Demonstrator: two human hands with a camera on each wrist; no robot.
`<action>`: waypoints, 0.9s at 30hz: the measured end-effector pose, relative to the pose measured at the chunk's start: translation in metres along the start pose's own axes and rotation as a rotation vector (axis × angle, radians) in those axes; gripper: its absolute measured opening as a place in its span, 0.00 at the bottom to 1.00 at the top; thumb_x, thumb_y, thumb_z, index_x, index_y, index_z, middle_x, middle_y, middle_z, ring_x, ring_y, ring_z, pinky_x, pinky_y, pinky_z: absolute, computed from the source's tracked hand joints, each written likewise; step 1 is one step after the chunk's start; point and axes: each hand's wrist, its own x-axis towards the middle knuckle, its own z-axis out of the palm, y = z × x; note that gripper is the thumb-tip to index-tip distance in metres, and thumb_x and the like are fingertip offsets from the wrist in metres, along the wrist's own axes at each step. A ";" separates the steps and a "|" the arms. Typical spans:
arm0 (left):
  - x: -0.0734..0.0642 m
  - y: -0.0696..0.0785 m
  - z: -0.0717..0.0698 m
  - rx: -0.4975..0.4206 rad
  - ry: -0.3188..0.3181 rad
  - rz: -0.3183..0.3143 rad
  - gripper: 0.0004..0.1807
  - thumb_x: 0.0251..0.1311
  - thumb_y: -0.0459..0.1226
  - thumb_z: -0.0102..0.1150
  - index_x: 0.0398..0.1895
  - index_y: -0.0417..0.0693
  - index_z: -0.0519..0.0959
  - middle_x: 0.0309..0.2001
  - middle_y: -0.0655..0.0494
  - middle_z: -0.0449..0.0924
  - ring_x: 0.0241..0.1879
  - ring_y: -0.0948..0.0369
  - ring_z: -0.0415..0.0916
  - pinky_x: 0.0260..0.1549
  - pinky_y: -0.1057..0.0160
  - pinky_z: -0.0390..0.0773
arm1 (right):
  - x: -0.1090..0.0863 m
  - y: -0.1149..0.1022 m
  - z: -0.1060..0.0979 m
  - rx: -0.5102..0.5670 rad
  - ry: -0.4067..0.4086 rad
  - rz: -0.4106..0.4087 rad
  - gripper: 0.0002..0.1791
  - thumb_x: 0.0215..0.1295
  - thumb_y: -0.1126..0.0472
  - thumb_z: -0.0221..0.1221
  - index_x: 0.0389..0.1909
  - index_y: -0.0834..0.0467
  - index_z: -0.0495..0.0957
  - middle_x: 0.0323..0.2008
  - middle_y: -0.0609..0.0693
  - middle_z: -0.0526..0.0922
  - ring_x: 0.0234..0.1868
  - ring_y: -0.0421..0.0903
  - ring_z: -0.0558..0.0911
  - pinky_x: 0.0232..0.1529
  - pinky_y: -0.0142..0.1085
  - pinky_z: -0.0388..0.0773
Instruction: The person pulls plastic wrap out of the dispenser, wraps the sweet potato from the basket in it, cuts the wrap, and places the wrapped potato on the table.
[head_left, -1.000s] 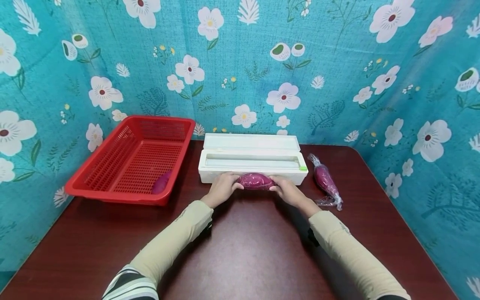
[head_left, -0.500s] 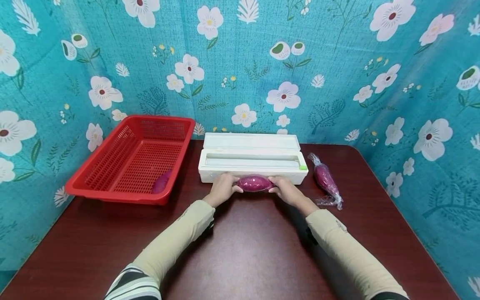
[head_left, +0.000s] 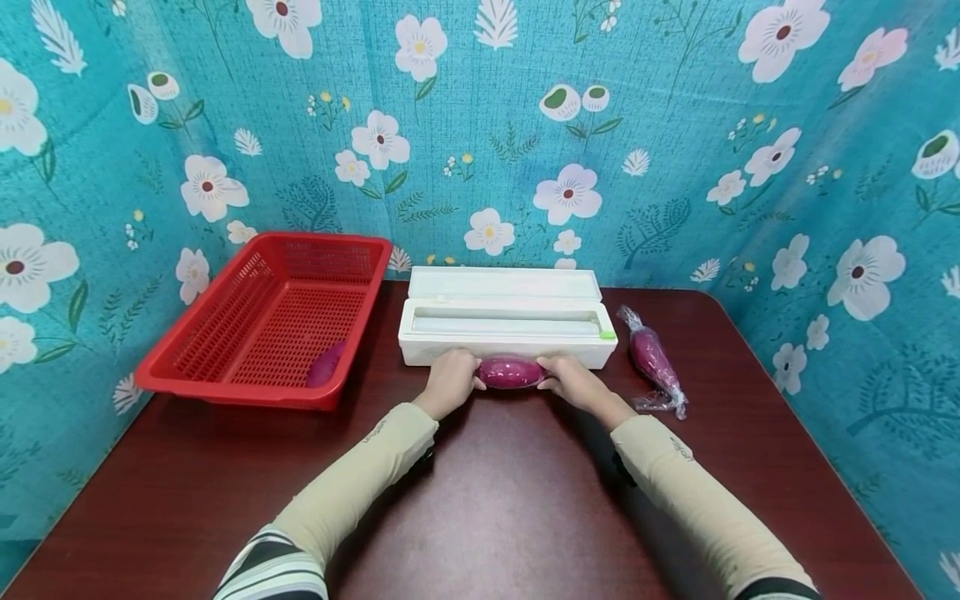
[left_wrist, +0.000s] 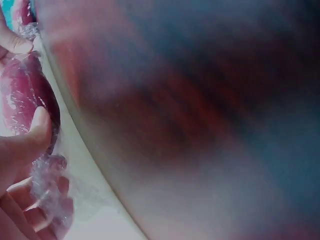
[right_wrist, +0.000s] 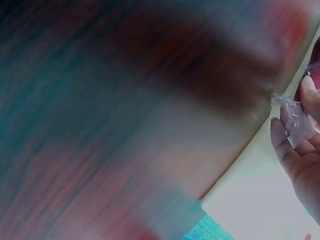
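A purple sweet potato (head_left: 512, 373), wrapped in clear cling film, is held level just in front of a white cling film box (head_left: 423, 340). My left hand (head_left: 452, 383) grips its left end; in the left wrist view the thumb lies on the sweet potato and loose film (left_wrist: 47, 182) bunches by the fingers. My right hand (head_left: 577, 382) grips the right end. Gathered film (right_wrist: 297, 117) shows between that hand's thumb and fingers in the right wrist view. The box lid (head_left: 502, 282) stands raised, with a pale roll (head_left: 506, 325) visible inside.
A red plastic basket (head_left: 172, 375) stands at the left with one purple sweet potato (head_left: 326, 365) in it. Another wrapped sweet potato (head_left: 652, 358), its film ends twisted, lies right of the box on the dark wooden table (head_left: 510, 500). A flowered curtain (head_left: 480, 150) hangs behind.
The sweet potato has come slightly toward me, away from the box front, and has turned a little in both hands. My left hand has shifted slightly right. Basket and box stay put.
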 end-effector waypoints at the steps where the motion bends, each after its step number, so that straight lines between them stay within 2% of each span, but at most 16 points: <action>1: 0.000 0.001 -0.001 0.032 -0.009 0.001 0.10 0.34 0.45 0.69 0.16 0.52 0.78 0.23 0.56 0.77 0.29 0.55 0.75 0.26 0.59 0.73 | 0.000 -0.001 -0.001 0.005 -0.013 0.006 0.10 0.48 0.67 0.65 0.25 0.60 0.72 0.18 0.44 0.70 0.22 0.41 0.69 0.26 0.35 0.69; 5: 0.000 0.007 -0.006 0.106 -0.074 -0.004 0.10 0.35 0.44 0.70 0.18 0.51 0.79 0.28 0.55 0.78 0.33 0.54 0.73 0.31 0.57 0.69 | -0.001 -0.003 -0.003 0.015 -0.068 0.054 0.10 0.47 0.65 0.66 0.24 0.56 0.72 0.16 0.42 0.69 0.21 0.39 0.67 0.23 0.31 0.66; 8: 0.001 0.008 -0.011 0.088 -0.129 -0.021 0.09 0.39 0.42 0.70 0.23 0.50 0.81 0.31 0.55 0.78 0.36 0.54 0.73 0.33 0.56 0.68 | -0.003 -0.005 -0.003 -0.006 -0.076 0.096 0.10 0.47 0.64 0.67 0.26 0.57 0.74 0.18 0.43 0.71 0.22 0.39 0.67 0.25 0.32 0.68; 12: 0.002 0.006 -0.015 0.040 -0.142 -0.022 0.11 0.41 0.41 0.69 0.30 0.49 0.81 0.33 0.54 0.80 0.37 0.54 0.74 0.34 0.56 0.69 | -0.005 -0.006 -0.001 -0.028 -0.064 0.144 0.14 0.46 0.64 0.67 0.35 0.60 0.75 0.27 0.48 0.76 0.28 0.43 0.72 0.32 0.37 0.72; 15: 0.001 0.005 -0.015 0.013 -0.139 -0.032 0.12 0.42 0.40 0.69 0.32 0.47 0.80 0.32 0.53 0.79 0.36 0.55 0.75 0.33 0.56 0.72 | -0.006 -0.006 0.000 -0.006 -0.057 0.169 0.17 0.46 0.63 0.67 0.37 0.61 0.75 0.31 0.49 0.77 0.31 0.44 0.74 0.34 0.38 0.73; 17: 0.000 0.005 -0.016 0.004 -0.136 -0.044 0.12 0.42 0.40 0.69 0.31 0.46 0.79 0.32 0.52 0.79 0.36 0.55 0.76 0.32 0.56 0.73 | -0.008 -0.005 0.000 0.040 -0.048 0.181 0.18 0.45 0.61 0.68 0.38 0.61 0.75 0.32 0.50 0.77 0.32 0.44 0.74 0.35 0.38 0.73; 20: -0.001 0.007 -0.020 -0.013 -0.120 -0.055 0.13 0.42 0.39 0.69 0.29 0.44 0.78 0.31 0.52 0.78 0.35 0.55 0.76 0.30 0.57 0.74 | -0.012 -0.005 -0.003 0.166 -0.027 0.204 0.20 0.46 0.60 0.68 0.41 0.62 0.75 0.33 0.53 0.77 0.30 0.46 0.74 0.33 0.39 0.73; 23: -0.002 0.011 -0.026 -0.022 -0.091 -0.042 0.11 0.43 0.39 0.68 0.27 0.45 0.77 0.27 0.53 0.77 0.32 0.56 0.75 0.27 0.57 0.73 | -0.017 -0.001 -0.006 0.259 0.029 0.255 0.18 0.50 0.60 0.65 0.42 0.64 0.76 0.32 0.56 0.77 0.28 0.47 0.74 0.31 0.39 0.73; 25: -0.002 0.014 -0.031 -0.034 -0.078 -0.034 0.08 0.44 0.38 0.67 0.24 0.47 0.77 0.22 0.56 0.75 0.28 0.58 0.74 0.23 0.59 0.72 | -0.021 0.002 -0.009 0.257 0.097 0.323 0.16 0.54 0.59 0.62 0.40 0.65 0.77 0.32 0.57 0.79 0.29 0.49 0.76 0.32 0.40 0.73; 27: 0.000 0.017 -0.036 -0.033 -0.067 -0.024 0.08 0.45 0.38 0.66 0.20 0.49 0.75 0.18 0.58 0.73 0.24 0.60 0.73 0.18 0.61 0.70 | -0.025 0.005 -0.012 0.229 0.179 0.427 0.14 0.57 0.58 0.60 0.37 0.66 0.79 0.31 0.57 0.80 0.31 0.50 0.77 0.34 0.39 0.73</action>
